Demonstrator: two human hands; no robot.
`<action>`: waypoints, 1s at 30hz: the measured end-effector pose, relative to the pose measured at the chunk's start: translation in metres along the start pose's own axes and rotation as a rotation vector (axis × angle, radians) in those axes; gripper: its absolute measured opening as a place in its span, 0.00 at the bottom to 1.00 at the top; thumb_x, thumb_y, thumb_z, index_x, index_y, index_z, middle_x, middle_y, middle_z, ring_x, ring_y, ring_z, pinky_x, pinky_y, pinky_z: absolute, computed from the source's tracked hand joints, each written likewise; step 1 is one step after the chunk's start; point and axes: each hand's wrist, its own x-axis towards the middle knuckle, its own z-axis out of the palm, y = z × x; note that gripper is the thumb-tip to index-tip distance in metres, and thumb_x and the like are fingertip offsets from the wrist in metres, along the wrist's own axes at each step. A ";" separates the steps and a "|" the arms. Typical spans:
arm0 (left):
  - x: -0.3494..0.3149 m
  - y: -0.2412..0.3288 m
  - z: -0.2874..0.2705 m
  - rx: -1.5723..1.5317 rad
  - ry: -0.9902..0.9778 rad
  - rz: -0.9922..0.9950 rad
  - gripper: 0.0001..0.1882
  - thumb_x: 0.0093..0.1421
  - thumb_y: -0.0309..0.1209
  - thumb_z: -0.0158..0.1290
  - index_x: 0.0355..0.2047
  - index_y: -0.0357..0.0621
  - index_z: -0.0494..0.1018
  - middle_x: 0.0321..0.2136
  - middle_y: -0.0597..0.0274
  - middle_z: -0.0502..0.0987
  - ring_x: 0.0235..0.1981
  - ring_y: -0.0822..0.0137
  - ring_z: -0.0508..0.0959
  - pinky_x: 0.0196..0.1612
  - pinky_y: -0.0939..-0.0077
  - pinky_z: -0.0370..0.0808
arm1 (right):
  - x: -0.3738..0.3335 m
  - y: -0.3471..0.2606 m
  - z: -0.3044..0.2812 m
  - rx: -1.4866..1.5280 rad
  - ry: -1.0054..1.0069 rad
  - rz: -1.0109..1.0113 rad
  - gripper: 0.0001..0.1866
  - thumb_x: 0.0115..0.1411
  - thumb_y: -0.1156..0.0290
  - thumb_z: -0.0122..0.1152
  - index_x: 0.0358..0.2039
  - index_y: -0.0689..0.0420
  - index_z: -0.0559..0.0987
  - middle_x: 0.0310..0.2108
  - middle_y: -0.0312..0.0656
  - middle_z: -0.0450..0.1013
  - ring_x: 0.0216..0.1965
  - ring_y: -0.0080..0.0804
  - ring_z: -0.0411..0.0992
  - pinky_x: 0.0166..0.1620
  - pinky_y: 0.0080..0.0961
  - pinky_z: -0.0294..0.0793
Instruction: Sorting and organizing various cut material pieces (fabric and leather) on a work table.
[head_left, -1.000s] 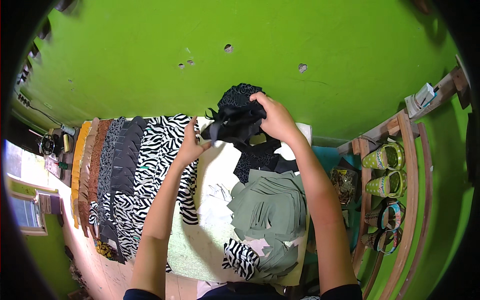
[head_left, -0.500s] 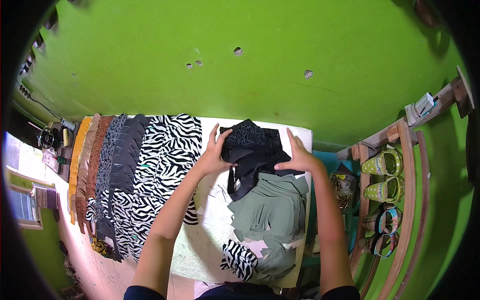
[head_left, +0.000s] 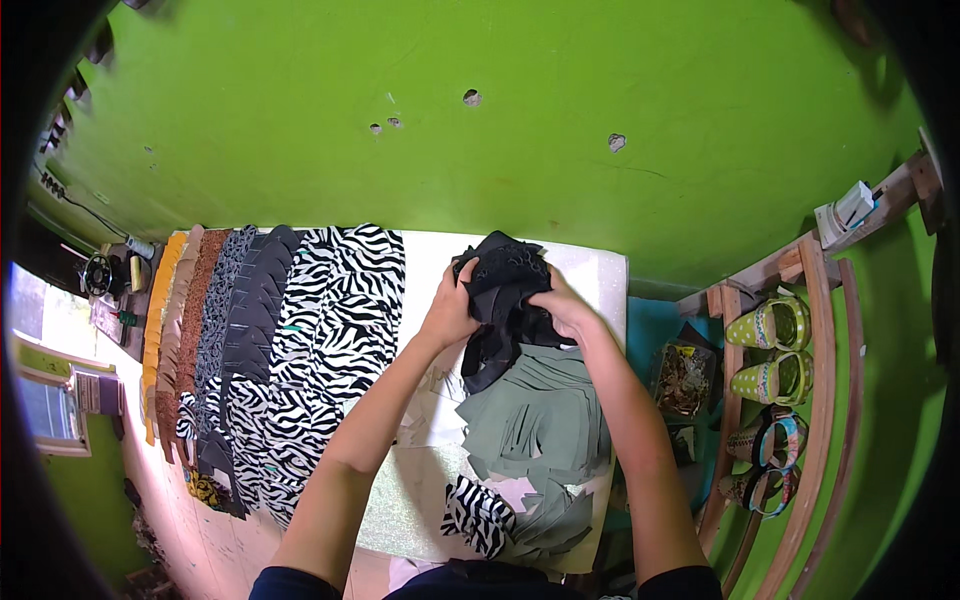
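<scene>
Between my two hands is a bunched pile of black fabric pieces (head_left: 505, 300), some with a curly raised pattern on top. My left hand (head_left: 453, 308) presses against its left side, fingers curled over the edge. From the right, my right hand (head_left: 562, 306) grips the same pile, its thumb lying across the front. Just nearer to me lies a spread stack of grey-green cut pieces (head_left: 540, 410), which the black pile's near edge meets. A small zebra-print bundle (head_left: 478, 517) rests at the table's near edge.
Overlapping rows of zebra-print (head_left: 350, 300), dark grey (head_left: 255, 320), brown (head_left: 200, 300) and yellow pieces (head_left: 158, 330) cover the table's left. At right, a wooden rack (head_left: 815, 400) holds sandals (head_left: 765, 325), beside a clear box of scraps (head_left: 683, 380). A green wall (head_left: 500, 180) stands behind.
My hands, spread apart around the black pieces before, have come together and closed on both sides of them. The black pile is now squeezed narrower and bunched up.
</scene>
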 end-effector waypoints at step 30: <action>-0.133 0.097 -0.157 0.053 0.262 0.290 0.47 0.41 0.29 0.63 0.58 0.39 0.47 0.41 0.44 0.62 0.42 0.49 0.67 0.48 0.67 0.66 | -0.146 -0.054 0.176 0.356 -0.245 -0.288 0.14 0.55 0.79 0.52 0.44 0.60 0.71 0.36 0.43 0.72 0.34 0.29 0.73 0.36 0.26 0.77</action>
